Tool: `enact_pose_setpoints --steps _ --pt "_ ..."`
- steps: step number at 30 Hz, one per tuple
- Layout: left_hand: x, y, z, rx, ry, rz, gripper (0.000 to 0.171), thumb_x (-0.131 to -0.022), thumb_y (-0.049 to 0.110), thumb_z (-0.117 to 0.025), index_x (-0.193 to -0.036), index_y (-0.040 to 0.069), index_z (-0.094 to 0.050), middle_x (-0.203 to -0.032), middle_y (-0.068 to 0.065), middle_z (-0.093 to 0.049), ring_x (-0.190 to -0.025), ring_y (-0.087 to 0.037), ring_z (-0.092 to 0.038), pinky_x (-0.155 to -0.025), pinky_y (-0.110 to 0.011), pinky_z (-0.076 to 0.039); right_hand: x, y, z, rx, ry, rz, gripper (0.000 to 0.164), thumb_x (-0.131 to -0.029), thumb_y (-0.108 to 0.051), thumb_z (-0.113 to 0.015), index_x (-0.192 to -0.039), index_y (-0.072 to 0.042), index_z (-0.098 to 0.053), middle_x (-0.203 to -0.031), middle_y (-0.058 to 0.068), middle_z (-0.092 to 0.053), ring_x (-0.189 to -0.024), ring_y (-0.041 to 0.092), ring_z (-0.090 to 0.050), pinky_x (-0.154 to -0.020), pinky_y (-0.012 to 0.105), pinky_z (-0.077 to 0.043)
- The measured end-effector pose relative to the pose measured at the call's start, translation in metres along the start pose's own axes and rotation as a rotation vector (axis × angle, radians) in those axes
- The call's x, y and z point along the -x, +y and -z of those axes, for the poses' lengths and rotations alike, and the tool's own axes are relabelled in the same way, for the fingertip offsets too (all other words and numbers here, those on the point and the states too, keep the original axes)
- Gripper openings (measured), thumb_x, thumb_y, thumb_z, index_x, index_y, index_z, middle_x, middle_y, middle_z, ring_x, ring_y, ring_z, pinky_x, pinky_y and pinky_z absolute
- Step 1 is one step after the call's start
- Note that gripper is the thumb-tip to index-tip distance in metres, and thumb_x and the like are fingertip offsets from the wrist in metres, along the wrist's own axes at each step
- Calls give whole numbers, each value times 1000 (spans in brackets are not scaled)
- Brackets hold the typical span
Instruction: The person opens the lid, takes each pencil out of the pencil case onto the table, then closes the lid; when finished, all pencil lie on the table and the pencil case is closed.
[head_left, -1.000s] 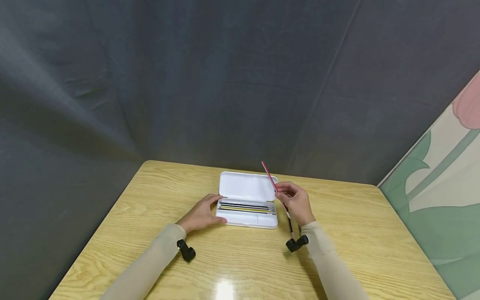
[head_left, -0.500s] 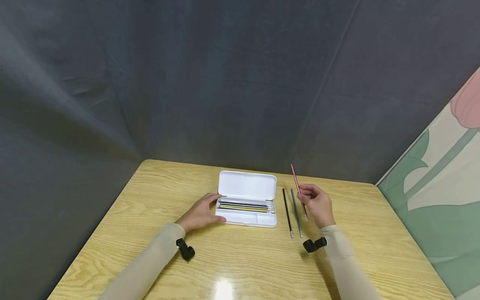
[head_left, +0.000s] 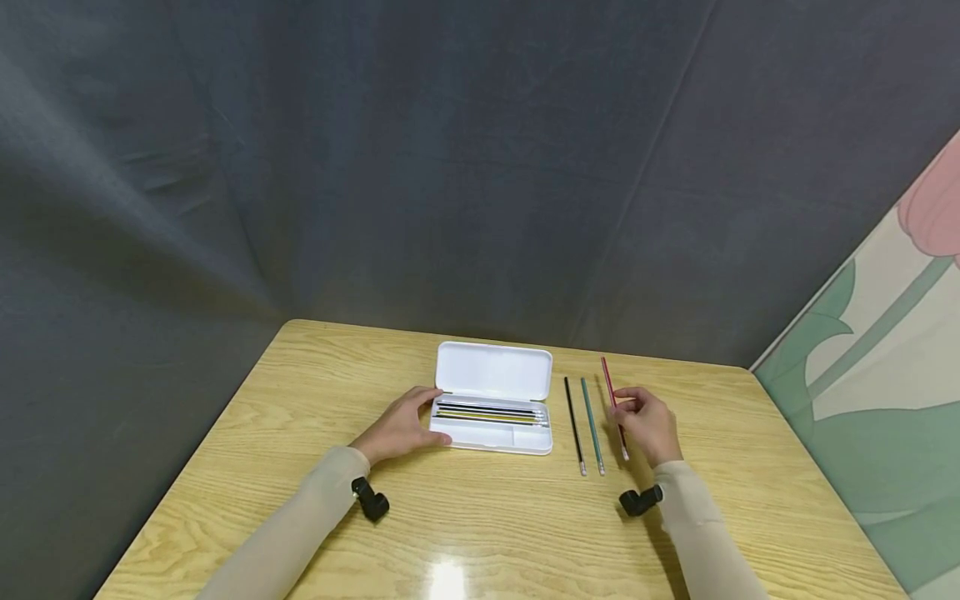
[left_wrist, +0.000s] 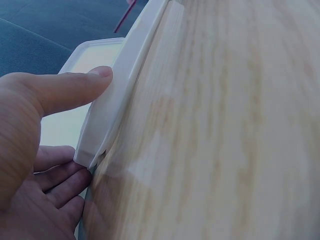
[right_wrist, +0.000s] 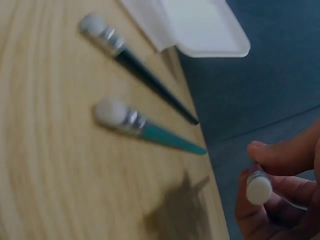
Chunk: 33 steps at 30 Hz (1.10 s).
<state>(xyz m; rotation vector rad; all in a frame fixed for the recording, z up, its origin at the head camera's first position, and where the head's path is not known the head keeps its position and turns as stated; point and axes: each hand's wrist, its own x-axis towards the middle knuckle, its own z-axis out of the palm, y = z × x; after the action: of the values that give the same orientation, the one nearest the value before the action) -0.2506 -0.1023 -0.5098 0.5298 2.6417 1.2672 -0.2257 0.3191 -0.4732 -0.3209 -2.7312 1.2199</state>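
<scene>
A white pencil case lies with its lid raised, several dark and yellow pencils in its back compartment. At its left end my left hand holds it, thumb on the front edge and fingers behind the end. Thumb and fingers of my right hand pinch a red pencil above the table, its white eraser facing the wrist camera. A black pencil and a teal pencil lie side by side between the case and that hand.
The wooden table ends at the back against a dark grey curtain. A curtain with a flower pattern hangs on the right. Black wrist cameras sit on both forearms.
My right hand has carried the red pencil rightward from beside the case, past the black and teal pencils, and lowered it towards the table. The left hand and case stay put.
</scene>
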Motion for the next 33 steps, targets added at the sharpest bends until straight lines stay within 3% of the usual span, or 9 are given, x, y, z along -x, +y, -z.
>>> enact_pose_setpoints --steps 7,12,24,33 --pt "1 0 0 7 0 1 89 -75 49 -88 -151 23 -48 -157 -1 -45 -149 -29 -40 -120 -54 -37 -1 13 -5 137 11 43 31 -90 -14 -71 -119 -4 -69 -91 12 -74 -63 10 -61 -54 25 -49" --pt "1 2 1 6 -4 6 89 -76 49 -87 -151 23 -48 -158 -2 -44 -150 -29 -39 -120 -54 -37 -2 19 -8 195 -34 59 38 -88 -15 -74 -124 -3 -67 -88 11 -73 -64 13 -61 -56 27 -47" --pt "3 3 0 9 -6 10 88 -77 46 -88 -152 22 -48 -158 -2 -44 -150 -29 -39 -121 -54 -36 0 17 -12 268 -66 70 41 -87 -16 -72 -124 -1 -66 -76 4 -69 -57 12 -53 -52 26 -41" --pt "1 2 0 15 2 1 89 -76 47 -88 -151 22 -48 -157 -2 -45 -149 -29 -40 -120 -54 -37 1 14 -11 327 -82 61 36 -90 -17 -71 -121 1 -67 -76 4 -71 -58 14 -59 -56 29 -47"
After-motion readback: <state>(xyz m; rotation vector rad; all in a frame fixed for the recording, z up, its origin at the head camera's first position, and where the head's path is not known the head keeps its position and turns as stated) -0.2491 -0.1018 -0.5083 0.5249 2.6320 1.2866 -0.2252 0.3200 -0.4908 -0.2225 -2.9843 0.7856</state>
